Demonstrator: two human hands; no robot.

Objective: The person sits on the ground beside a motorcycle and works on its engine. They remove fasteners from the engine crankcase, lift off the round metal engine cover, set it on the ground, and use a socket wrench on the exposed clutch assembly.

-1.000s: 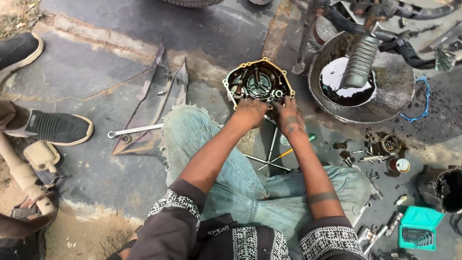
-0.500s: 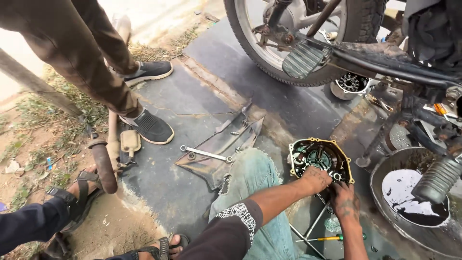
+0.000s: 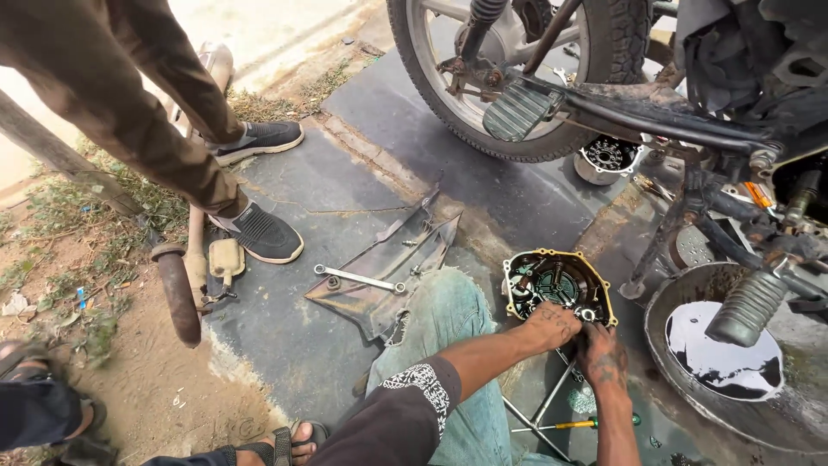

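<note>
engine side cover point(image 3: 559, 283), round and dark with a yellowish gasket edge, sits on the ground right next to the person's jeans-clad knee point(image 3: 448, 319), inner side facing up so you can see the gears and gunk inside. left hand point(image 3: 552, 325) is resting on its near rim with fingers curled over the edge, and right hand point(image 3: 602, 355) is at the lower right corner of it, fingers bent down onto the rim too. can't tell if either one is pinching a small part, both are greasy. just right of the cover there's a metal basin point(image 3: 690, 293) with black oil point(image 3: 720, 349) pooled in it. a wrench point(image 3: 358, 278) lies on a dark plastic panel point(image 3: 388, 259) off to the left, and a yellow-handled screwdriver point(image 3: 573, 424) is under the right forearm. motorcycle rear wheel point(image 3: 509, 78) is up top, and somebody else's legs in dark sneakers point(image 3: 259, 233) stand at the left.
</note>
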